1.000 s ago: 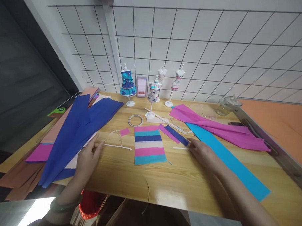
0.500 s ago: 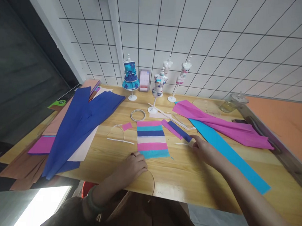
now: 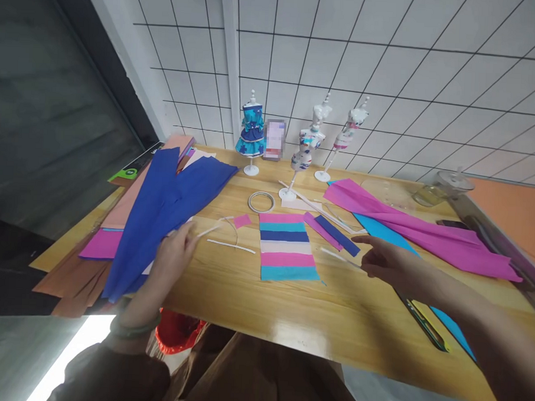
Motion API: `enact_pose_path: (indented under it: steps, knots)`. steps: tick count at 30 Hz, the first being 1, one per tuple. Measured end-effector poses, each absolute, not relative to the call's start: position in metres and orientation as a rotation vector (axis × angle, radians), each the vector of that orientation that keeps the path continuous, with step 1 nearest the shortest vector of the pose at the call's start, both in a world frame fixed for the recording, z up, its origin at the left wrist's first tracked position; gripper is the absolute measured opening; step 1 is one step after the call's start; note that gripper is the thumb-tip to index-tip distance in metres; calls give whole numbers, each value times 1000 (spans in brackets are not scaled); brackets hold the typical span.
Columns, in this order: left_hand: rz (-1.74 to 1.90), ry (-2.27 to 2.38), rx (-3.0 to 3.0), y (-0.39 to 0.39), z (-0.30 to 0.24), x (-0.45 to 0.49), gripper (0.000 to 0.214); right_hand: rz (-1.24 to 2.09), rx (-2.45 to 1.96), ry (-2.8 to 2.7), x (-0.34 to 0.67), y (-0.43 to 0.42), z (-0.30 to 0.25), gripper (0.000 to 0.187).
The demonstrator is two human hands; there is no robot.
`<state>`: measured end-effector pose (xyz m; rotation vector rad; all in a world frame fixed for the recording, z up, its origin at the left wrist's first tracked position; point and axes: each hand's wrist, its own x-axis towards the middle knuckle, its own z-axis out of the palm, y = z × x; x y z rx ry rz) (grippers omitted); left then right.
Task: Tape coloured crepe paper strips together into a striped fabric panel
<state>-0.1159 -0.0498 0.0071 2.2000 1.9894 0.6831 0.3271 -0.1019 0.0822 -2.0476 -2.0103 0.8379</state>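
Observation:
My left hand [image 3: 176, 250] is raised over the left of the table, beside the dark blue crepe paper [image 3: 161, 202]. Its fingers are closed on a thin white strip [image 3: 209, 230] pointing right. My right hand [image 3: 386, 262] hovers low at the right, thumb and fingers closed at the end of another narrow white strip [image 3: 339, 257]. Near its fingertips lie a dark blue strip [image 3: 337, 234] and a pink strip [image 3: 323, 231]. Between the hands rests a rectangle of pink, turquoise, dark blue and white bands [image 3: 287, 247]. Left of it are a pink scrap [image 3: 242, 220] and another white strip [image 3: 231, 246].
Several mini dress forms [image 3: 306, 146] stand at the back, one in a blue dress [image 3: 252, 132], with a phone [image 3: 274, 140]. A tape ring [image 3: 261, 202], pink crepe paper [image 3: 421, 231] and glass jar [image 3: 443, 186] lie forward. A cutter [image 3: 426, 325] lies under my right forearm.
My left hand has moved from the banded rectangle's front edge to the left and holds a white strip. My right hand has left the dark blue strip. The view has shifted.

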Motion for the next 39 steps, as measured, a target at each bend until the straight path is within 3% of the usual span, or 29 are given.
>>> enact_pose_path:
  steps: [4, 8, 16, 20, 25, 29, 34, 39]
  knots:
    - [709, 2082, 2324, -35, 8, -135, 29, 1090, -1772, -1926, 316, -126, 98, 52]
    - [647, 2054, 2422, -26, 3, -130, 23, 1149, -1665, -1758, 300, -154, 100, 43]
    - [946, 2077, 2275, -22, 23, -117, 35, 1052, -1668, -1670, 282, -180, 68, 41]
    - [1286, 1692, 2263, -56, 45, -73, 28, 958, -1679, -1704, 260, -180, 59, 39]
    - [1203, 1006, 2113, -113, 50, -10, 26, 738, -1679, -1850, 239, -185, 61, 35]
    - [1170, 1013, 1989, -125, 44, 6, 27, 583, -1598, -1969, 237, -191, 64, 35]
    - [1177, 982, 2012, -120, 45, 11, 14, 460, -1495, -2073, 233, -194, 67, 39]
    - [1184, 908, 2019, -121, 48, 16, 7, 464, -1510, -2076, 229, -196, 70, 36]
